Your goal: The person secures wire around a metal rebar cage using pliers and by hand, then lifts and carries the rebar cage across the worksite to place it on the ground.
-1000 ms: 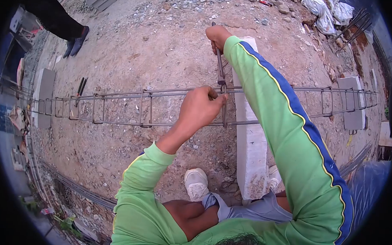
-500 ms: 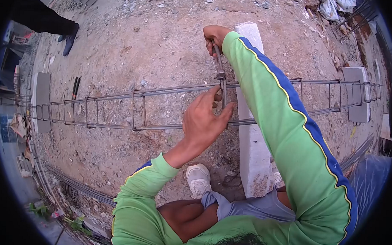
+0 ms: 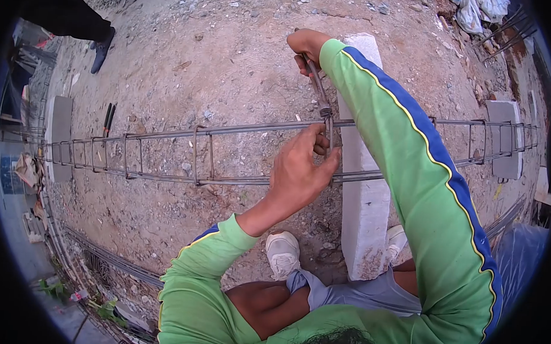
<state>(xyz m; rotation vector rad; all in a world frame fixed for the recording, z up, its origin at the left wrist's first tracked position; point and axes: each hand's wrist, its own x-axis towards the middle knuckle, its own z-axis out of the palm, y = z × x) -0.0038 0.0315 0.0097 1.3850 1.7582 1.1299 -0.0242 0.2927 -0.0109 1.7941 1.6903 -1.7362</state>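
Grasping: right hand [image 3: 307, 44], its fingers wrapped around the shaft of a steel lever bar [image 3: 318, 85] with a thick, block-like head. Left hand [image 3: 300, 170], one: thumb and bent fingers set apart, straddling an upright rebar stirrup [image 3: 330, 131]; whether they press on it, cannot tell. Head of the lever bar: just beyond the left fingertips, at the far end of that stirrup. Rebar cage [image 3: 239, 181], one, long and narrow: crossing beneath the left fingers and running out to both sides. Change noted: against a second ago, the shaft leans over more, and the left thumb opens wider from the other fingers, which were more curled. Bearing on the work, as judged: attention stays on this one stirrup, the right hand giving the leverage and the left hand only guarding or guiding. Long pale block [image 3: 365, 236], one: just to the right of the left fingers, under the cage. Grey end blocks, two: one well to the left of the fingers [image 3: 61, 104], one well to the right [image 3: 503, 162], both by the cage. Dark-handled pliers [image 3: 109, 119], apparently, one pair: on the ground, well left of both hands. Co-worker's dark shoe [image 3: 102, 54], farther left of the right fingers.
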